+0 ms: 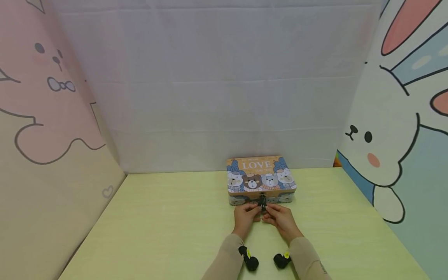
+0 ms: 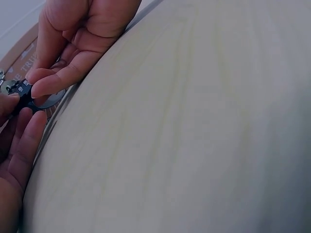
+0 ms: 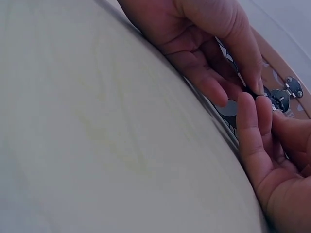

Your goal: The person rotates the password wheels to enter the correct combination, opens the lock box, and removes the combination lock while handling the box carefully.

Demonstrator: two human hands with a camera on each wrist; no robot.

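A small black combination padlock (image 1: 263, 203) with white marks hangs at the front clasp (image 3: 282, 98) of a decorated tin box (image 1: 260, 175). Thumb and fingertips of my left hand (image 1: 245, 218) pinch the padlock from the left. From the other side, my right hand (image 1: 282, 221) also pinches it between thumb and fingers. In the left wrist view, the dark body of the padlock (image 2: 22, 90) shows between the fingertips. Fingers cover much of it, so whether its shackle is fastened cannot be seen. The box lid is down, printed with bears and the word LOVE.
The pale yellow-green table (image 1: 168, 221) spreads around the box. Behind the box stands a white cloth wall (image 1: 224, 85). Cartoon panels flank the table, a pink animal at left and a white rabbit (image 1: 381, 147) at right. Black wrist devices (image 1: 251, 263) sit on both sleeves.
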